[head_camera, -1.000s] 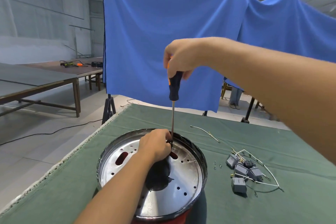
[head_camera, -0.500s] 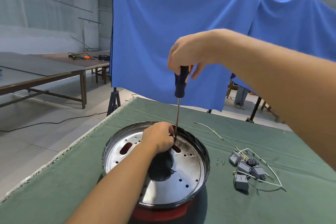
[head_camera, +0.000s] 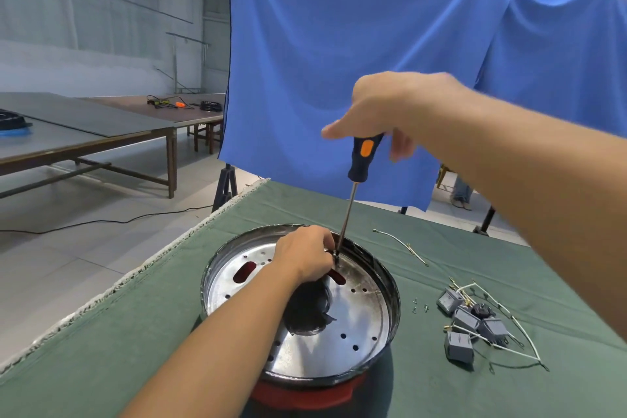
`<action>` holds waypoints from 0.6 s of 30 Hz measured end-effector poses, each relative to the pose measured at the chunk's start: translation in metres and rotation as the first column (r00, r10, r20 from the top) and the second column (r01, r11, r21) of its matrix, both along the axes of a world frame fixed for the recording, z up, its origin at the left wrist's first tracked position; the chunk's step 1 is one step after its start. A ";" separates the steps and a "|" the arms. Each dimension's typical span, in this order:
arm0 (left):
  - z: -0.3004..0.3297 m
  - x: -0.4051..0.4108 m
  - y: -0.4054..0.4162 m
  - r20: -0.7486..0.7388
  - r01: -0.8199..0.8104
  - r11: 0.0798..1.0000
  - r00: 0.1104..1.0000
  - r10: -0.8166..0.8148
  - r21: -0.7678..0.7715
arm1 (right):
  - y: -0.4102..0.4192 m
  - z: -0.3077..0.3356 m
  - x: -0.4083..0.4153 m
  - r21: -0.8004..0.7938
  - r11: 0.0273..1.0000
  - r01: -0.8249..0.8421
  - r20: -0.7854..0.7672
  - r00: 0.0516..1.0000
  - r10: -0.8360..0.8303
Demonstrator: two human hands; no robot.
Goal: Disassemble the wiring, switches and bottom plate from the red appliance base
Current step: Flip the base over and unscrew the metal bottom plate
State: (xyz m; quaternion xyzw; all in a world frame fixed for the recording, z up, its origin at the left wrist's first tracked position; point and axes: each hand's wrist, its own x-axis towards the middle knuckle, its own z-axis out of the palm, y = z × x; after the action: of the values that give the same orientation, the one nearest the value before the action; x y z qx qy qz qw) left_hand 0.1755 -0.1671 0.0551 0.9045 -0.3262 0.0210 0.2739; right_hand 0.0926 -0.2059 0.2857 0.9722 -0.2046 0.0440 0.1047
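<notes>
The red base [head_camera: 302,395] is set upside down at the near middle of the green table [head_camera: 135,332], with the shiny bottom plate [head_camera: 359,316] facing up inside its dark rim. A screwdriver [head_camera: 356,187] is stood tilted on a screw at the far side of the plate. Its handle top is held only loosely by the right hand [head_camera: 383,108], with thumb and fingers partly spread, so a slip off the screw head is judged likely if pressure is lost. The shaft tip is pinched and steadied by the curled fingers of the left hand [head_camera: 305,256], which puts those fingers in the path of a slipping tip. A stripped screw head is possible from the tilt. Removed grey switches [head_camera: 470,326] with white wires [head_camera: 400,243] are lying to the right, with small loose screws [head_camera: 420,305] just beside the rim; these could be knocked off or lost.
</notes>
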 end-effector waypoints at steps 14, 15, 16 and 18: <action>0.001 -0.002 0.003 0.013 0.024 0.999 1.000 -0.024 0.021 | 0.023 -0.011 0.008 0.007 0.994 -0.109 0.121 0.987 0.107; 0.002 -0.002 0.003 0.016 0.025 0.999 1.000 -0.026 0.027 | 0.023 -0.009 0.010 0.023 0.995 -0.102 0.094 0.991 0.099; 0.001 -0.002 0.003 0.016 0.024 0.999 1.000 -0.025 0.029 | 0.025 -0.006 0.010 0.079 0.990 -0.115 0.068 0.992 0.110; 0.002 -0.003 0.002 0.010 0.026 0.999 1.000 -0.026 0.025 | 0.028 0.001 0.009 0.194 0.969 -0.151 0.031 0.989 0.147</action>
State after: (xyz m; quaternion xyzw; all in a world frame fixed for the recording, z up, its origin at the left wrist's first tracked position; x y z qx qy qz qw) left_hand 0.1725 -0.1648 0.0574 0.9034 -0.3397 0.0180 0.2609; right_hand 0.1015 -0.1775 0.2863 0.9900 -0.1353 0.0396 0.0034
